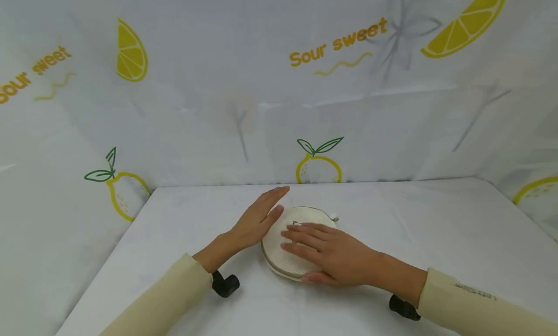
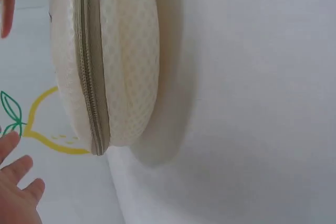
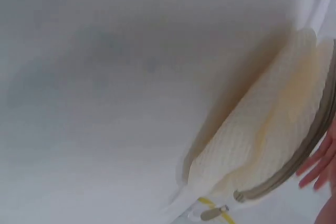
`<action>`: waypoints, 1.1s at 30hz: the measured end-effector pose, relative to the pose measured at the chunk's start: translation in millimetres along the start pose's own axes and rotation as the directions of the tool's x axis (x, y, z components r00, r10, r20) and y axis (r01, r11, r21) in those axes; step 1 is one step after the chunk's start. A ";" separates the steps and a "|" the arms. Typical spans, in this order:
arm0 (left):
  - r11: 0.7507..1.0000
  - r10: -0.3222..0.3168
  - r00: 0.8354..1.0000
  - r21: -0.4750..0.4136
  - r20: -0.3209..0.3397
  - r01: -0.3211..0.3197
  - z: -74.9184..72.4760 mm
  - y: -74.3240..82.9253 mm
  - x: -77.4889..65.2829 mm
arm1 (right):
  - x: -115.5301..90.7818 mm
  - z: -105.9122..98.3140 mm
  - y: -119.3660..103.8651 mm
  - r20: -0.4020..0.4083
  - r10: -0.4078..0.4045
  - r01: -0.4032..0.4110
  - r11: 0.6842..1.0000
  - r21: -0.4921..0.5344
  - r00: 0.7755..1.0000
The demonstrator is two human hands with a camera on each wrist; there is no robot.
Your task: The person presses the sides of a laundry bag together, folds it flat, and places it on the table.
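Observation:
A round cream pouch [image 1: 279, 249] of dimpled mesh fabric lies on the white table. A beige zipper [image 2: 89, 72] runs round its side, and a small zipper pull [image 1: 335, 219] sticks out at its far right. My left hand [image 1: 255, 222] is at the pouch's left edge with its fingers stretched forward. Over the pouch's top spreads my right hand [image 1: 329, 253], fingers extended and apart, covering part of a thin dark print. In the right wrist view the mesh side bulges out beneath the zipper, with the zipper pull [image 3: 212, 213] at its end.
The white tabletop [image 1: 418, 239] extends on both sides of the pouch. Behind it hangs a white cloth [image 1: 209, 113] printed with lemons and lettering. Black wrist mounts [image 1: 225, 284] sit under both forearms.

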State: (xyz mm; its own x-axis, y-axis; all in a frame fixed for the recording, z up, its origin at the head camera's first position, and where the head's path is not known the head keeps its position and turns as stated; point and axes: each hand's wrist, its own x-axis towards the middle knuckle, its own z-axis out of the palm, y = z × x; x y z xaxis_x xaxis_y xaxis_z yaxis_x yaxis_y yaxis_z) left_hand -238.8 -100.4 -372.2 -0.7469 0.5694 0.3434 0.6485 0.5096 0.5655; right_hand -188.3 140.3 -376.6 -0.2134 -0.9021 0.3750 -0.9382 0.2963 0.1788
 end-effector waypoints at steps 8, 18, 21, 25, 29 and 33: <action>0.994 0.001 0.999 0.107 0.033 -0.004 20.6 0.6 -20.1 | -9.4 8.6 8.8 0.033 0.521 -0.521 0.844 0.126 0.853; 0.932 -0.068 0.979 0.361 0.191 -0.006 54.9 -4.2 -21.6 | -14.7 26.4 4.8 0.180 0.577 -0.603 0.776 0.185 0.797; 0.928 -0.072 0.979 0.374 0.190 -0.004 55.8 -3.7 -21.8 | -15.4 28.8 5.0 0.182 0.567 -0.594 0.782 0.188 0.803; 0.920 -0.058 0.980 0.392 0.189 -0.021 57.1 -3.4 -21.3 | -16.9 31.5 5.0 0.181 0.562 -0.589 0.786 0.188 0.807; 0.907 -0.061 0.979 0.420 0.194 -0.027 56.6 -2.6 -20.7 | -16.8 32.5 5.1 0.178 0.558 -0.585 0.789 0.186 0.810; 0.895 -0.082 0.974 0.445 0.210 -0.021 53.8 -1.4 -20.2 | -15.4 33.7 6.0 0.168 0.549 -0.573 0.799 0.184 0.819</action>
State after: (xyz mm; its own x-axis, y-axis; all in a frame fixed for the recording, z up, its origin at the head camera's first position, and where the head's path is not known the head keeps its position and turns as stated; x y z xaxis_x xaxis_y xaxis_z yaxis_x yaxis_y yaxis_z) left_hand -216.7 -77.8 -420.3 -0.7499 0.6484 0.1313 0.6614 0.7315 0.1654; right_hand -199.8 145.4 -411.9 -0.7353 -0.6289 0.2526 -0.6772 0.6957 -0.2395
